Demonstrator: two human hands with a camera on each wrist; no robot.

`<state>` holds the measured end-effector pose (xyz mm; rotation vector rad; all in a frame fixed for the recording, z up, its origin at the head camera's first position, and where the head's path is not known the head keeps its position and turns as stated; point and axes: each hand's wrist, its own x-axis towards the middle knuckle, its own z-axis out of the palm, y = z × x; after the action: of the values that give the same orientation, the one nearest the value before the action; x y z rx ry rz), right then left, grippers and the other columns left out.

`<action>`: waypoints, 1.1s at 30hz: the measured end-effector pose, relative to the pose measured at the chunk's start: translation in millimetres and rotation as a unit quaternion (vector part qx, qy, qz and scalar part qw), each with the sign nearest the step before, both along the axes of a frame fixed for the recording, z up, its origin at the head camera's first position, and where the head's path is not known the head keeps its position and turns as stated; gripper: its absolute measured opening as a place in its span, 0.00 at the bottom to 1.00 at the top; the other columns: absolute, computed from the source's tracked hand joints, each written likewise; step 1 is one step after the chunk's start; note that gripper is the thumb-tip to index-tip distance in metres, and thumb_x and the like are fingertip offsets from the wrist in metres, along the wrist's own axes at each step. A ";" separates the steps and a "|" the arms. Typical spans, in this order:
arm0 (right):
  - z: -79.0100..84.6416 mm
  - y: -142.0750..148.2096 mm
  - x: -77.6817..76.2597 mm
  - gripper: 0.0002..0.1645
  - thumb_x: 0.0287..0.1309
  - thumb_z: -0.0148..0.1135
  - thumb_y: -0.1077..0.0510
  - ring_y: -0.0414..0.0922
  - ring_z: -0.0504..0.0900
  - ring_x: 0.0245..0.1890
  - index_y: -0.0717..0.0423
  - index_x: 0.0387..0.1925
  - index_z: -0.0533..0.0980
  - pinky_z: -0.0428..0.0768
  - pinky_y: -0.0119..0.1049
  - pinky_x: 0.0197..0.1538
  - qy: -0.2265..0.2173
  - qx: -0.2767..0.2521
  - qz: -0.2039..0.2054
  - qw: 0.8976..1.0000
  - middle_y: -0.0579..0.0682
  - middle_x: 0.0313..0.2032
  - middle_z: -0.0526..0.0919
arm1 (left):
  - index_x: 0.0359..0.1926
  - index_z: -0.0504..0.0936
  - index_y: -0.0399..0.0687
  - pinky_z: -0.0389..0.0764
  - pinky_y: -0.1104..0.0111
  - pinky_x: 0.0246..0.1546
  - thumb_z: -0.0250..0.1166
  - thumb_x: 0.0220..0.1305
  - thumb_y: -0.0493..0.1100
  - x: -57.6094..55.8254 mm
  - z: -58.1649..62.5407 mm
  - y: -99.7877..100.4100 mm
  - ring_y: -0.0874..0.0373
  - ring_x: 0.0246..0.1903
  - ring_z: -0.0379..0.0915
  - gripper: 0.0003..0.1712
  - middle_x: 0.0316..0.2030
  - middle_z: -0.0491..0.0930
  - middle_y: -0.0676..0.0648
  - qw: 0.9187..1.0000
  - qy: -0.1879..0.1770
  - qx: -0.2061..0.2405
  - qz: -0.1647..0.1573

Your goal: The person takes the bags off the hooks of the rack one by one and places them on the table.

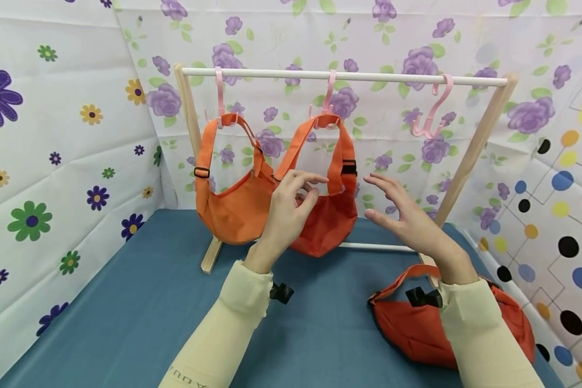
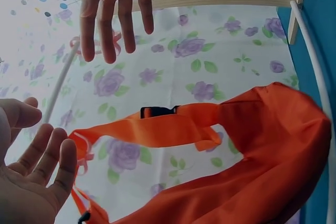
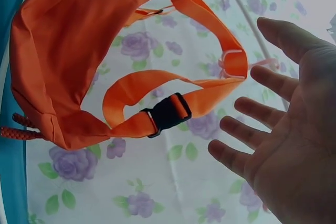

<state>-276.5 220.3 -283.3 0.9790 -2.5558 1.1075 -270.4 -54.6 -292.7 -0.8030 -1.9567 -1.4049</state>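
Two orange waist bags hang by their straps from pink hooks on a white rail. My left hand [image 1: 291,207] is raised in front of the middle, redder bag [image 1: 327,226], its fingers loosely bent and holding nothing. Just right of that bag's black buckle [image 1: 349,167], my right hand [image 1: 412,218] is held up with fingers spread, also holding nothing. In the right wrist view the bag's strap [image 3: 220,32] loops over its hook [image 3: 233,62], near my right fingertips. The lighter orange bag [image 1: 237,213] hangs at the left.
A third red-orange bag [image 1: 407,326] lies on the blue tabletop [image 1: 320,328] at the right, partly behind my right forearm. Above it hangs a bare pink hook [image 1: 431,116]. The rack has wooden side posts [image 1: 475,156] and a white lower bar [image 1: 378,247]. Patterned cloth walls surround it.
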 end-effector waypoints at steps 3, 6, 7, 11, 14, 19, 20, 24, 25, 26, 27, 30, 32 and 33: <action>5.4 -1.6 -1.7 0.41 0.75 0.63 0.53 0.53 0.52 0.79 0.39 0.81 0.57 0.57 0.67 0.73 0.009 0.007 -0.003 1.000 0.49 0.80 0.52 | 0.53 0.86 0.42 0.83 0.63 0.42 0.59 0.75 0.32 -0.8 6.6 -2.0 0.57 0.41 0.75 0.12 0.46 0.76 0.44 1.000 0.009 -0.003 0.006; 12.3 -2.8 -3.1 0.40 0.74 0.63 0.53 0.53 0.54 0.78 0.38 0.81 0.58 0.58 0.66 0.73 0.024 0.006 -0.004 1.000 0.49 0.80 0.54 | 0.53 0.85 0.42 0.83 0.64 0.42 0.59 0.74 0.32 -2.9 14.4 -3.1 0.56 0.41 0.75 0.13 0.46 0.76 0.43 1.000 0.019 -0.003 0.007; 14.5 -3.4 -4.0 0.40 0.74 0.63 0.53 0.53 0.54 0.78 0.39 0.81 0.58 0.58 0.66 0.73 0.030 0.004 -0.003 1.000 0.49 0.80 0.55 | 0.53 0.85 0.42 0.82 0.64 0.42 0.59 0.74 0.32 -3.8 16.9 -3.6 0.56 0.41 0.75 0.13 0.47 0.76 0.44 1.000 0.021 -0.003 0.008; 21.0 -7.1 -6.0 0.38 0.75 0.62 0.57 0.52 0.56 0.78 0.43 0.80 0.61 0.58 0.64 0.74 0.038 -0.026 0.018 0.999 0.50 0.78 0.59 | 0.53 0.85 0.41 0.81 0.62 0.42 0.58 0.74 0.31 -7.4 24.7 -6.0 0.55 0.41 0.75 0.13 0.47 0.75 0.44 1.000 0.019 0.000 0.009; 25.5 -9.2 -3.6 0.36 0.76 0.59 0.59 0.51 0.58 0.78 0.46 0.79 0.61 0.58 0.61 0.75 0.019 -0.055 0.040 0.998 0.49 0.77 0.60 | 0.54 0.85 0.41 0.81 0.60 0.40 0.58 0.74 0.31 -10.4 28.0 -7.6 0.55 0.41 0.74 0.13 0.47 0.75 0.44 1.000 0.010 0.003 0.010; 38.4 -14.2 -0.9 0.34 0.77 0.58 0.60 0.48 0.59 0.77 0.47 0.79 0.63 0.59 0.56 0.76 0.030 -0.064 0.046 0.996 0.48 0.76 0.62 | 0.53 0.86 0.43 0.78 0.65 0.41 0.59 0.74 0.32 -18.4 34.4 -10.8 0.55 0.42 0.75 0.13 0.48 0.75 0.44 1.000 0.001 0.001 0.027; 41.0 -15.1 -1.4 0.34 0.77 0.58 0.60 0.48 0.59 0.77 0.47 0.78 0.63 0.58 0.55 0.77 0.038 -0.062 0.045 0.996 0.49 0.76 0.62 | 0.53 0.86 0.44 0.78 0.66 0.42 0.59 0.74 0.32 -19.7 35.7 -11.5 0.56 0.42 0.75 0.13 0.48 0.75 0.44 0.999 0.000 -0.001 0.032; 50.8 -17.1 -2.2 0.33 0.76 0.60 0.58 0.50 0.60 0.76 0.48 0.77 0.65 0.57 0.57 0.77 0.067 -0.054 0.032 0.996 0.50 0.75 0.64 | 0.52 0.86 0.43 0.79 0.65 0.45 0.58 0.75 0.32 -23.7 39.8 -13.6 0.56 0.43 0.74 0.13 0.48 0.75 0.44 0.999 0.003 -0.012 0.046; 53.7 -17.8 -2.6 0.33 0.76 0.60 0.58 0.50 0.60 0.76 0.48 0.77 0.65 0.57 0.57 0.77 0.074 -0.054 0.031 0.995 0.51 0.75 0.64 | 0.52 0.86 0.43 0.79 0.65 0.46 0.57 0.75 0.32 -24.8 40.8 -14.2 0.56 0.43 0.74 0.13 0.48 0.75 0.44 0.999 0.003 -0.014 0.048; 56.8 -18.4 -3.2 0.32 0.76 0.60 0.58 0.50 0.61 0.76 0.49 0.77 0.66 0.57 0.57 0.77 0.081 -0.056 0.029 0.995 0.51 0.75 0.65 | 0.52 0.86 0.43 0.79 0.65 0.46 0.57 0.76 0.33 -25.5 41.9 -14.8 0.56 0.44 0.74 0.13 0.48 0.75 0.44 0.999 0.001 -0.012 0.050; 59.9 -19.3 -4.2 0.32 0.76 0.60 0.59 0.51 0.62 0.76 0.50 0.76 0.66 0.58 0.56 0.77 0.089 -0.059 0.027 0.994 0.52 0.74 0.66 | 0.52 0.86 0.44 0.79 0.65 0.46 0.57 0.76 0.34 -26.1 43.1 -15.3 0.56 0.44 0.74 0.13 0.49 0.76 0.44 0.999 -0.003 -0.008 0.050; 69.5 -22.1 -10.1 0.30 0.75 0.60 0.61 0.50 0.63 0.75 0.53 0.75 0.68 0.58 0.53 0.77 0.107 -0.067 0.025 0.992 0.54 0.73 0.68 | 0.53 0.86 0.46 0.78 0.64 0.46 0.57 0.78 0.38 -27.3 47.7 -16.2 0.56 0.45 0.74 0.13 0.50 0.77 0.46 0.999 -0.021 0.010 0.046; 75.8 -23.9 -14.4 0.30 0.75 0.60 0.62 0.49 0.63 0.75 0.55 0.74 0.68 0.58 0.51 0.78 0.116 -0.073 0.019 0.990 0.54 0.73 0.69 | 0.54 0.86 0.47 0.78 0.63 0.46 0.57 0.79 0.40 -28.0 51.2 -16.4 0.56 0.47 0.74 0.13 0.50 0.77 0.47 0.998 -0.033 0.018 0.042; 79.0 -24.9 -16.6 0.29 0.75 0.60 0.62 0.49 0.63 0.75 0.56 0.74 0.69 0.58 0.50 0.78 0.121 -0.075 0.015 0.990 0.54 0.72 0.69 | 0.55 0.85 0.48 0.78 0.62 0.46 0.57 0.80 0.42 -28.4 53.0 -16.5 0.56 0.47 0.74 0.13 0.51 0.77 0.48 0.998 -0.038 0.018 0.042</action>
<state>-293.0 195.5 -204.3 1.0456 -2.2398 1.0947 -298.8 -71.1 -239.7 -0.6523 -1.9914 -1.4357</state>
